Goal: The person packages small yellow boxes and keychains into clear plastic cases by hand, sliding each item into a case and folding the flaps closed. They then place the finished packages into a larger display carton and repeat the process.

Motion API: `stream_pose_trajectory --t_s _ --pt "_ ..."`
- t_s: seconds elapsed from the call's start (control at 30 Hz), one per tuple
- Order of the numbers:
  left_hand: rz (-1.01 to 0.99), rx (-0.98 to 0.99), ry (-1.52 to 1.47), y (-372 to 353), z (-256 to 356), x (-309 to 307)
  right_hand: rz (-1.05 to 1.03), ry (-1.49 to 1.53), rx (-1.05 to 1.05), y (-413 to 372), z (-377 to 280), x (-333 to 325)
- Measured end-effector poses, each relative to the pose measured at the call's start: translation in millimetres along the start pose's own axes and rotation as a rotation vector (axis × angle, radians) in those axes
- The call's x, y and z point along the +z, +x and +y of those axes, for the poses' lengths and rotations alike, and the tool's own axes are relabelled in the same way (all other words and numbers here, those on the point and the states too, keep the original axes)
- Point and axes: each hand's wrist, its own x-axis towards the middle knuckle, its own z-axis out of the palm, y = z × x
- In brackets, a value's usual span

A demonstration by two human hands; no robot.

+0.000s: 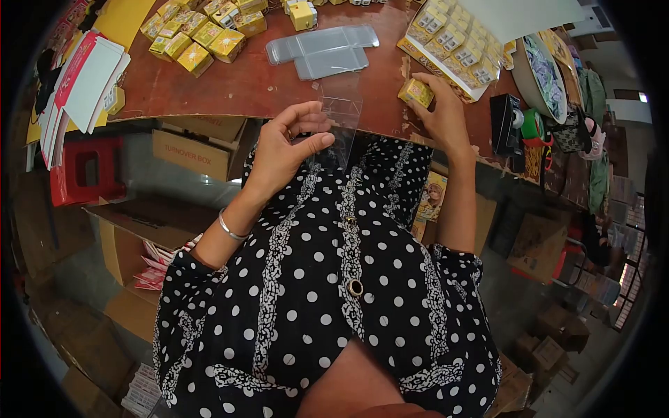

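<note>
My left hand (pixel 289 143), with a bangle on its wrist, is at the table's near edge. Its fingers curl against a clear plastic box (pixel 341 132), see-through and hard to outline, that hangs over my lap. Off to the right, my right hand (pixel 444 115) pinches a small yellow printed box (pixel 416 93) between thumb and fingers, low over the tabletop. Just beyond it stands an open display carton (pixel 453 52) filled with rows of similar small boxes. A clear plastic tray (pixel 324 50) lies flat at the table's middle.
Loose yellow boxes (pixel 202 35) are heaped at the back left of the red-brown table (pixel 279 90). Printed card sheets (pixel 83 83) stack at the left edge. A black tape dispenser (pixel 505 125) and green tape roll (pixel 533 124) sit right. Below are cartons (pixel 191 153) and a red stool (pixel 87 171).
</note>
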Motion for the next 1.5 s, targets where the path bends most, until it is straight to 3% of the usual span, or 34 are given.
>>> stream_pose_trajectory --t_s 0.07,0.13,0.17,0.2,0.27,0.33,0.4,0.5,0.6,0.7,1.03,1.43,1.5 --pt "-0.019 0.016 0.051 0 1 -1 -0.003 0.037 -0.01 3 -7 -2" --pt "-0.019 0.004 0.058 1 5 2 0.075 0.666 0.168 3 -35 -12" --pt "-0.037 -0.007 0.065 1 6 4 0.075 0.849 0.114 3 -52 -18" --pt "-0.038 -0.009 0.067 1 6 6 0.077 0.852 0.117 2 -67 -18" --pt "-0.077 0.026 0.082 4 7 11 0.087 0.861 -0.107 1 -90 -16" --pt "-0.08 0.022 0.056 3 10 15 0.05 0.868 -0.112 0 -95 -17" --pt "-0.073 0.017 0.032 1 11 15 0.033 0.433 -0.23 3 -94 -20" --pt "-0.077 0.033 -0.005 -2 7 15 0.008 0.27 -0.347 4 -98 -26" --pt "-0.076 0.056 0.027 -4 5 19 -0.065 0.291 -0.329 5 -103 -27" --pt "-0.067 -0.017 -0.128 -5 9 20 -0.053 0.353 -0.263 3 -105 -19" --pt "-0.069 0.058 -0.021 -6 8 26 -0.204 0.422 -0.276 14 -94 -34" --pt "-0.069 0.057 -0.013 -10 9 31 -0.247 0.32 -0.343 17 -99 -48" --pt "-0.079 0.05 -0.016 -9 11 32 -0.345 0.418 -0.251 17 -99 -44"
